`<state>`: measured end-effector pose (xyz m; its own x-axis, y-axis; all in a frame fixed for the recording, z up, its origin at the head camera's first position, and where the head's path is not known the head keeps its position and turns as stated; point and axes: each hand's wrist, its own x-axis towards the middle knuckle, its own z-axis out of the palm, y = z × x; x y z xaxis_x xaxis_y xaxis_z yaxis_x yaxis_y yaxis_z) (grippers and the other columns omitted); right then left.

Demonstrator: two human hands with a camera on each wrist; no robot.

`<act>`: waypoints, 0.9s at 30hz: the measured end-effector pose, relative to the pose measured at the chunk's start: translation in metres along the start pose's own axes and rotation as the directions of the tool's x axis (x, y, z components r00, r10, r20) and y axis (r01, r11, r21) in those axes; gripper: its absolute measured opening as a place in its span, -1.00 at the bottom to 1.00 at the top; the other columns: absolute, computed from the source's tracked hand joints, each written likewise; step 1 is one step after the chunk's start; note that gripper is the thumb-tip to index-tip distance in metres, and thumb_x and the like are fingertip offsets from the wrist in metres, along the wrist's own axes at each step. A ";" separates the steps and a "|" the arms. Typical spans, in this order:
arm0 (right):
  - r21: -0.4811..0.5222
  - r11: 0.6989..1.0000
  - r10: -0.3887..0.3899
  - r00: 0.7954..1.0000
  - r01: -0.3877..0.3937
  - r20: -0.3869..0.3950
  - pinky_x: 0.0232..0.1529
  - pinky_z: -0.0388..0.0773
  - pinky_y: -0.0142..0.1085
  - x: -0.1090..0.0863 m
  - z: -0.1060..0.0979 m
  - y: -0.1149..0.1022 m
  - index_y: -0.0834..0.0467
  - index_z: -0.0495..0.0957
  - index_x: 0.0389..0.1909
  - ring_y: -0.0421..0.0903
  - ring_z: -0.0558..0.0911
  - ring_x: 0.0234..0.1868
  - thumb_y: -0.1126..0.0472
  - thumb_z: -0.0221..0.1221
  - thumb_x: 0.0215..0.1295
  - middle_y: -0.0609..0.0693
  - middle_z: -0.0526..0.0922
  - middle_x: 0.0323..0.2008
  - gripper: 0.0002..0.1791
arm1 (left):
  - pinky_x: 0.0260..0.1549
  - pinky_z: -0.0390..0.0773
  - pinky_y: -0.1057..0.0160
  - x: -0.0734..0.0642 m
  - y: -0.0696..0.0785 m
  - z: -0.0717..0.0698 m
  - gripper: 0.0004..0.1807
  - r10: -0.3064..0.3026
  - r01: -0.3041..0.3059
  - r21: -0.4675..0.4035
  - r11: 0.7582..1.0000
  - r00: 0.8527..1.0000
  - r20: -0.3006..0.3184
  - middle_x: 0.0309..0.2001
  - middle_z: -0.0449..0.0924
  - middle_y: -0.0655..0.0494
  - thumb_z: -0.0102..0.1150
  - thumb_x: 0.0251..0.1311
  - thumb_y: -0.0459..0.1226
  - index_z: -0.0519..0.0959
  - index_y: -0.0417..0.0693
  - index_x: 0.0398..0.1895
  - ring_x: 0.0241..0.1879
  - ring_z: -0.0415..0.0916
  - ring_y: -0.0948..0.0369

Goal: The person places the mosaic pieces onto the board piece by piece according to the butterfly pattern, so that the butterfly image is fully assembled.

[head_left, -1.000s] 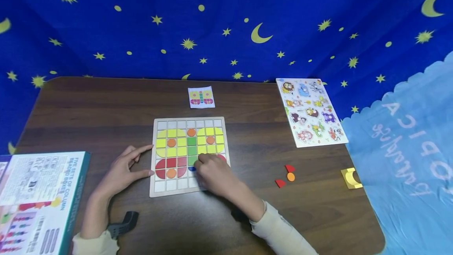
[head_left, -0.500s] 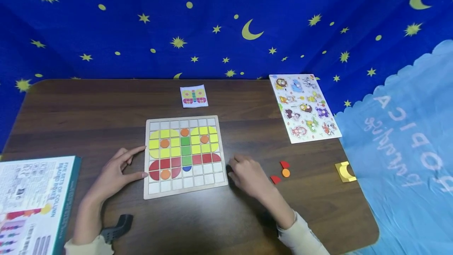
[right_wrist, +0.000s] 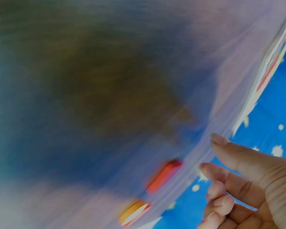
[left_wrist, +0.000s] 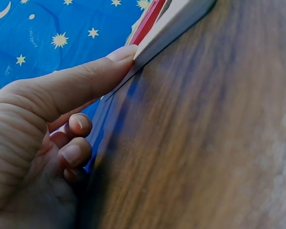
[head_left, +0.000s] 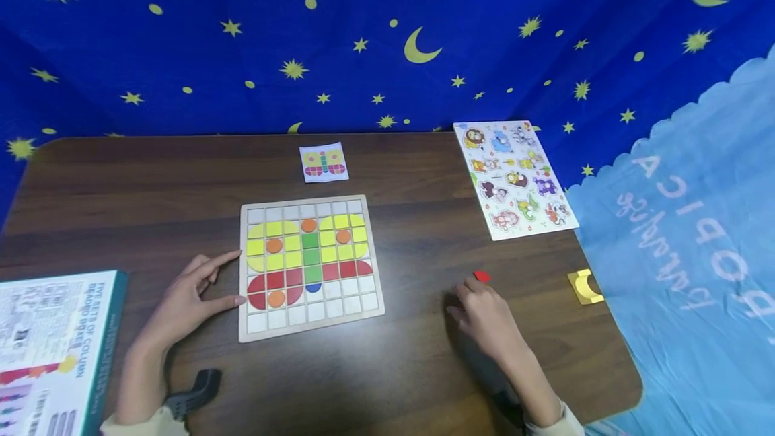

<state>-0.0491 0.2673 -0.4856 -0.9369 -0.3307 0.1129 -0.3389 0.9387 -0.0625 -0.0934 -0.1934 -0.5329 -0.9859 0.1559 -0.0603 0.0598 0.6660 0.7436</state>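
Note:
My left hand [head_left: 184,305] touches the left edge of a wooden grid board [head_left: 334,309] with thumb and index finger, its other fingers bent inward. On the board, yellow, red, green, orange and blue tiles form a butterfly. To the right, my right hand [head_left: 489,321] is over some loose tiles; a red one [head_left: 482,276] shows just past its fingers in the head view. In the right wrist view, thumb and index finger are apart with nothing between them. A red tile [right_wrist: 164,176] and an orange round tile [right_wrist: 134,212] lie close by there.
A small butterfly picture card [head_left: 323,162] lies behind the board. An animal puzzle board [head_left: 514,180] is at the back right, and a yellow piece with a curved cutout [head_left: 582,288] near the right edge. At the left stands a printed box [head_left: 60,348].
My right hand has left the board, uncovering red tiles on its right side, and moved right to the loose tiles. The left hand stays at the board's edge. The head view has shifted slightly.

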 end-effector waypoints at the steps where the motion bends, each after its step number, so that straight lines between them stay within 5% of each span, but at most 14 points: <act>1: 0.002 1.000 0.018 1.000 -0.018 0.000 -0.46 0.48 -0.21 -0.003 -0.001 0.002 0.26 0.60 -0.43 -0.12 0.47 -0.52 0.29 0.54 -0.11 -0.02 0.47 -0.50 -0.71 | -0.40 0.15 0.29 0.000 0.000 -0.001 -0.17 0.002 -0.002 0.000 1.000 1.000 -0.004 -0.27 0.19 0.08 0.52 0.02 -0.11 0.40 0.00 0.40 -0.33 0.10 0.30; 9: -0.014 0.995 0.102 0.995 -0.102 -0.008 -0.40 0.56 -0.10 -0.015 -0.001 0.013 0.33 0.64 -0.37 0.05 0.63 -0.44 0.34 0.52 -0.15 0.10 0.60 -0.41 -0.69 | -0.40 0.16 0.29 -0.001 -0.002 0.000 -0.17 -0.011 0.011 0.008 1.000 1.000 -0.004 -0.26 0.19 0.09 0.51 0.03 -0.11 0.40 -0.01 0.40 -0.32 0.11 0.28; 27: -0.020 0.995 0.094 0.995 -0.093 0.040 -0.41 0.57 -0.14 -0.013 0.003 0.016 0.31 0.66 -0.39 -0.03 0.59 -0.48 0.41 0.48 -0.11 0.07 0.57 -0.44 -0.77 | -0.39 0.17 0.30 -0.001 -0.002 0.000 -0.18 0.006 -0.006 0.002 1.000 1.000 -0.009 -0.26 0.20 0.08 0.51 0.03 -0.14 0.40 -0.01 0.40 -0.32 0.11 0.31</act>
<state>-0.0425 0.2865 -0.4906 -0.9673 -0.2449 0.0666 -0.2486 0.9672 -0.0530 -0.0921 -0.1948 -0.5346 -0.9869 0.1533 -0.0501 0.0659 0.6668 0.7424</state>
